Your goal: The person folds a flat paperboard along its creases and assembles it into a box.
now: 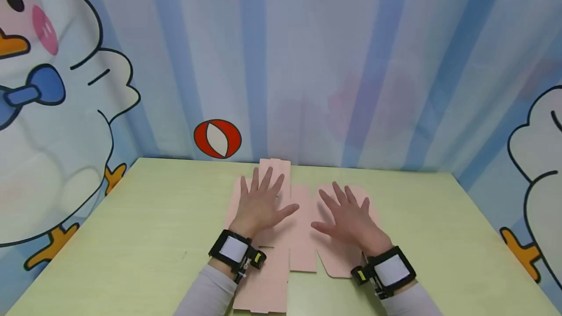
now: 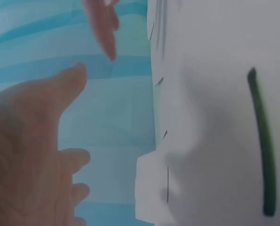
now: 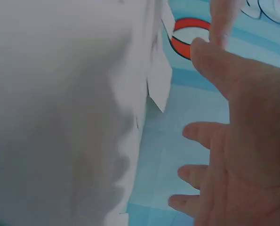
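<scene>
A flat, unfolded pink cardboard box blank (image 1: pixel 303 238) lies on the table, with flaps and slits along its outline. My left hand (image 1: pixel 261 206) is spread over its left part, fingers apart. Over the right panel, my right hand (image 1: pixel 349 218) is likewise spread, thumb pointing inward. Both wrist views show the board as a pale surface (image 2: pixel 210 188) with hand shadows on it, and the palms look raised off it. A dark green narrow gap (image 2: pixel 264 150) shows in the left wrist view. Neither hand holds anything; parts of the blank are hidden beneath them.
The pale green table (image 1: pixel 175 208) extends on both sides of the blank. Behind it hangs a blue striped curtain (image 1: pixel 307 62) with duck drawings and a printed red-and-white ball (image 1: pixel 217 139). A camera strap (image 1: pixel 234 250) is on each wrist.
</scene>
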A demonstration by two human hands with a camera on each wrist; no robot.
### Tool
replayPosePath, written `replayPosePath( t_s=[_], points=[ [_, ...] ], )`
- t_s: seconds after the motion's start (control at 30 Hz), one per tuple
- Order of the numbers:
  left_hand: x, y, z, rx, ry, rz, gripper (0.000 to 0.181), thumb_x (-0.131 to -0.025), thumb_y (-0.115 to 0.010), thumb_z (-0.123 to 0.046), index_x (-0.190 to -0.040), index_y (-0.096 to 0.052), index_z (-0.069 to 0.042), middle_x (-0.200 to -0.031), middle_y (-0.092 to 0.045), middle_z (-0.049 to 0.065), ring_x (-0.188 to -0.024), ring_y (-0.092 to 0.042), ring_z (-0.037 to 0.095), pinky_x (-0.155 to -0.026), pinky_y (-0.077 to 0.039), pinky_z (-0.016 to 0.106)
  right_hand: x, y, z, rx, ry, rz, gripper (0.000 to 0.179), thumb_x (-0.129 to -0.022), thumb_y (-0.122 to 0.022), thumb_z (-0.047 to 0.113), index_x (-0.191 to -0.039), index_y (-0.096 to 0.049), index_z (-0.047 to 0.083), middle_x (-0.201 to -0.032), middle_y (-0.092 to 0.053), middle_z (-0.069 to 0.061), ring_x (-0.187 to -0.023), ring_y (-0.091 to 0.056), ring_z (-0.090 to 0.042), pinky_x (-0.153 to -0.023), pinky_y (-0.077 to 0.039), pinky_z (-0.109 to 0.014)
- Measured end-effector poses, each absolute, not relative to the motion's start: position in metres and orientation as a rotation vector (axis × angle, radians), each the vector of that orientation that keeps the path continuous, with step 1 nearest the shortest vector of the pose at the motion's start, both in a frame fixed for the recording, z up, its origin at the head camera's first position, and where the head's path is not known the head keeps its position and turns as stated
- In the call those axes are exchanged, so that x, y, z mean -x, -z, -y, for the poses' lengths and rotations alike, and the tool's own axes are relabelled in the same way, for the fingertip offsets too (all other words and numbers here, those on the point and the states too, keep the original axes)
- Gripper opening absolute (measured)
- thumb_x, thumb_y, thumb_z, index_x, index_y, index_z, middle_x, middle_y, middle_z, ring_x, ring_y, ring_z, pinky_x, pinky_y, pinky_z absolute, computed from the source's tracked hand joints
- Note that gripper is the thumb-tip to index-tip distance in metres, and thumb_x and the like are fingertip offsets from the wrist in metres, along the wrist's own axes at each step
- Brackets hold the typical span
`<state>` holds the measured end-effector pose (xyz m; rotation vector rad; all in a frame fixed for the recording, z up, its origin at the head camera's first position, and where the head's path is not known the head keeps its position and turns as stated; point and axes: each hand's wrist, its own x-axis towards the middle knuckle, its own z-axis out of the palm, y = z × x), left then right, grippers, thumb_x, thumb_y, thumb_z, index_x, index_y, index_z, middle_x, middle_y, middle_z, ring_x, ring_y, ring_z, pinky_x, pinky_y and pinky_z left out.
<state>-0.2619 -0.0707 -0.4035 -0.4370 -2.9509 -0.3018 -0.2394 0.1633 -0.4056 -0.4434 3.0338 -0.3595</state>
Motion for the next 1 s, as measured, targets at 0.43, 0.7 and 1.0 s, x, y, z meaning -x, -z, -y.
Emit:
replayPosePath(
  t_s=[0.43, 0.7, 1.0],
  points=[
    [0.232, 0.407, 0.049, 0.763, 0.124, 3.07, 0.086, -0.087, -0.056, -0.07, -0.155, -0.035, -0.022, -0.16, -0.036, 0.007, -0.148, -0.029, 0.042, -0.118, -0.033, 0.057, 0.226, 0.415, -0.162, 0.464, 0.301, -2.776, 0.085, -0.088, -0.062, 0.061, -0.156, -0.032, 0.019, -0.163, -0.018, -0.023, -0.146, -0.014, -0.057, -0.1, -0.018, -0.086],
    [0.205, 0.4, 0.048, 0.85, -0.073, 3.193, 0.071, -0.085, -0.061, -0.068, -0.14, -0.054, -0.023, -0.128, -0.064, 0.009, -0.106, -0.066, 0.031, -0.092, -0.056, 0.045, 0.222, 0.418, -0.163, 0.522, 0.199, -2.82, 0.084, -0.089, -0.059, 0.064, -0.156, -0.032, 0.019, -0.163, -0.021, -0.022, -0.146, -0.02, -0.054, -0.098, -0.027, -0.084],
    [0.189, 0.408, 0.055, 0.974, -0.085, 3.117, 0.066, -0.079, -0.071, -0.063, -0.136, -0.059, -0.032, -0.13, -0.063, 0.008, -0.101, -0.065, 0.03, -0.09, -0.055, 0.042, 0.225, 0.421, -0.169, 0.588, 0.19, -2.804, 0.08, -0.091, -0.055, 0.063, -0.156, -0.032, 0.022, -0.164, -0.021, -0.019, -0.148, -0.019, -0.053, -0.1, -0.025, -0.084]
  ],
)
